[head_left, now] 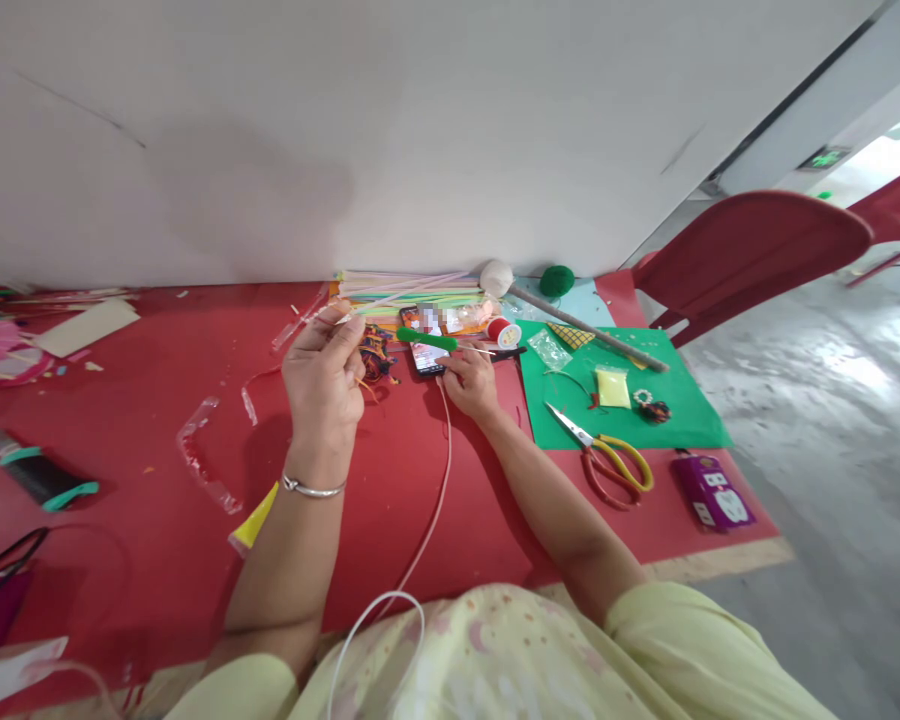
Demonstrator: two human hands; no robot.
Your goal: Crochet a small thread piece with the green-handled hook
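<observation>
My left hand [322,370] is raised over the table, thumb and fingertips pinched together. What sits in that pinch, if anything, is too small to make out. My right hand [471,382] is at the lower right edge of a lit phone [427,350], one finger reaching to its screen. Between its fingers runs a tool with a green handle [426,339] and a thin pale shaft; the handle crosses above the phone. A tangle of dark and orange yarn [377,353] lies between my hands. Right of the phone is a red spool of thread [504,332].
Scissors [600,455] lie partly on a green sheet [694,410] with small packets and a stick [592,325]. Pipe cleaners [405,285] and yarn balls [496,278] sit against the wall. A cable [446,460] runs from the phone towards me. A purple box [712,490] is at right.
</observation>
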